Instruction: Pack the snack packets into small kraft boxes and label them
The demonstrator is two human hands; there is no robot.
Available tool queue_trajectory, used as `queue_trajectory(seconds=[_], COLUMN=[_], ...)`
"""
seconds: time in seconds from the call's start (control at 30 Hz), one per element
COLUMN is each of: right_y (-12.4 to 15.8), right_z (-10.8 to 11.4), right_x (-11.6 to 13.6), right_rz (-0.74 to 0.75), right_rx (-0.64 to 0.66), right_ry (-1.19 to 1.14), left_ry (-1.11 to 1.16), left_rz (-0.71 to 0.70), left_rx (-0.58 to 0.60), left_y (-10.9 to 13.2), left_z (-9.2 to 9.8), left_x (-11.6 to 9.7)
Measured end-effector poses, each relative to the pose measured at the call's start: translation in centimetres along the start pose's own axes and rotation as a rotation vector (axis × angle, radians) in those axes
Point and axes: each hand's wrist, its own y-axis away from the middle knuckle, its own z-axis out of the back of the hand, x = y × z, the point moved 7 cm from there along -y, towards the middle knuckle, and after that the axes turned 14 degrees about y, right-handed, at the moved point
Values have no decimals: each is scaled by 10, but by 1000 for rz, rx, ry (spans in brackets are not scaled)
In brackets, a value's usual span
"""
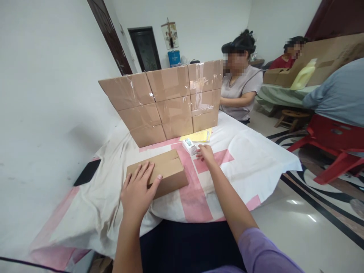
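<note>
A closed brown cardboard box (170,167) lies on the cloth-covered table in front of me. My left hand (139,185) rests on its top and near side, fingers spread and thumb apart. Beyond the box's far right corner sits a small white box (189,146) with a printed top. My right hand (205,152) is at its right side, fingers partly bent and apart; whether the fingertips touch it I cannot tell. Just behind the small box lies a yellow printed sheet (196,136).
A wall of taped cardboard boxes (170,102) stands across the table's far side. A black flat object (87,172) lies at the left edge. Another person (241,87) sits beyond the wall. A red plastic chair (335,132) stands at right. White and pink cloth (256,151) covers the table.
</note>
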Motion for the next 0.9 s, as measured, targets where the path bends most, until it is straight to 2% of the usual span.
queue_trajectory(seconds=[0.5,0.9], right_y=[4,1], right_z=[-8,-9], right_x=[6,7], right_rz=[60,87], right_rx=[47,8], right_ry=[-158,-170], left_ry=[1,7], left_rz=[-20,-20], left_rx=[-16,-43], left_y=[1,4], left_z=[0,2], left_x=[-2,-1])
